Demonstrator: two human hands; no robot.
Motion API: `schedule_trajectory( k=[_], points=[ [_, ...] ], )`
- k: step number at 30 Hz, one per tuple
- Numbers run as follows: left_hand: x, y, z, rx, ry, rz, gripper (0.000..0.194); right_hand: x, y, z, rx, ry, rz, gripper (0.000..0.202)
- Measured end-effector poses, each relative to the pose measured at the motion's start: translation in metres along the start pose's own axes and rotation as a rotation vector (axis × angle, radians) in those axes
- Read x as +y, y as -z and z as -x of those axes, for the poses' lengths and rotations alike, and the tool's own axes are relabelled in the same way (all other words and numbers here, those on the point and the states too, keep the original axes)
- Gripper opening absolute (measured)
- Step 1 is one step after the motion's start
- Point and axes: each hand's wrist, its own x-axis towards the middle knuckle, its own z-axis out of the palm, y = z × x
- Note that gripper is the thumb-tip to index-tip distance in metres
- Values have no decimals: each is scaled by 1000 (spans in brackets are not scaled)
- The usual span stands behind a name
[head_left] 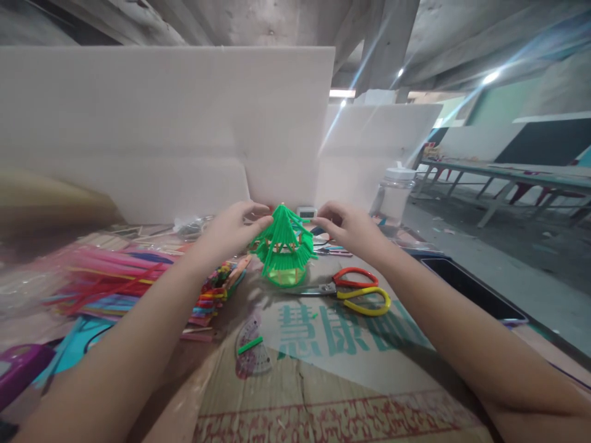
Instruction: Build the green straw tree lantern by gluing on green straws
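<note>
A small green pavilion model (282, 246) with a pointed roof of fuzzy pipe-cleaner strips stands upright between my hands. A lower ring of green strips surrounds it, above a round green base. My left hand (240, 224) is at the roof's left side, thumb at or against it, fingers curved and apart from the thumb. On the other side, my right hand (348, 226) has its fingertips pinched at the end of a short green strip (306, 221) beside the roof. Scissors (329, 289) with one red and one yellow handle lie in front of the model.
Bundled colourful pipe cleaners (124, 277) lie at left, near a purple tool (23, 369). A protractor (255, 347) bears a green strip. A small white digital device (306, 213) stands behind the model. A clear bottle (392, 197) and phone (471, 289) are at right; white panels (184, 111) stand behind.
</note>
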Motion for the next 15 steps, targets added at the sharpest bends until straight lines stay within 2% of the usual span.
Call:
schedule_trajectory(
  k=[2, 5, 9, 11, 15],
  points=[
    [0, -4, 1, -54, 2, 25, 51, 7, -3, -1, -71, -21, -23, 26],
    [1, -10, 3, -92, -56, -25, 61, 18, -7, -2, -255, -56, -86, 31],
    [2, -12, 3, -145, -136, -52, 58, 24, -5, -4, -507, -67, -163, 32],
    [2, -12, 2, -148, -152, -48, 56, 24, -1, -6, -554, -59, -149, 29],
    [0, -9, 1, -119, -88, -47, 56, 22, 3, -6, -571, -56, -78, 27]
  ],
)
